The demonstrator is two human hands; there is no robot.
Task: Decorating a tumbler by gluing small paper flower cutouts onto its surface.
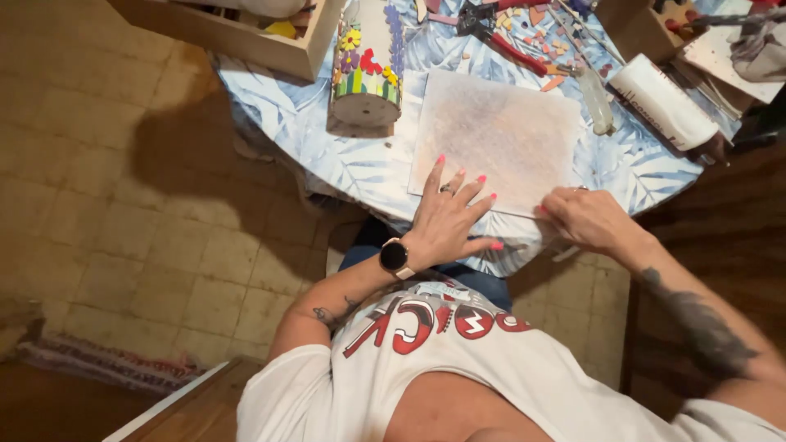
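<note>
Round table [344,164] in blue leaf-print cloth, above a tan tiled floor [123,205].
Left hand [446,217] lies spread flat, fingers wide, on the speckled beige square board [499,135]; right hand [585,217] curls at the board's near edge, its grip hidden. A flower-mosaic cylinder [368,61] stands nearby.

There is a single view, taken from a camera on the person's head and facing steeply down over their chest and forearms. It looks across the near edge of the table [360,168], close enough that the left hand [449,219] and right hand [585,218] sit near the middle of the picture. The table's far edge runs out of the top of the picture, the tiled floor [139,213] fills the left side, and with only one view nothing is shared with another.
</note>
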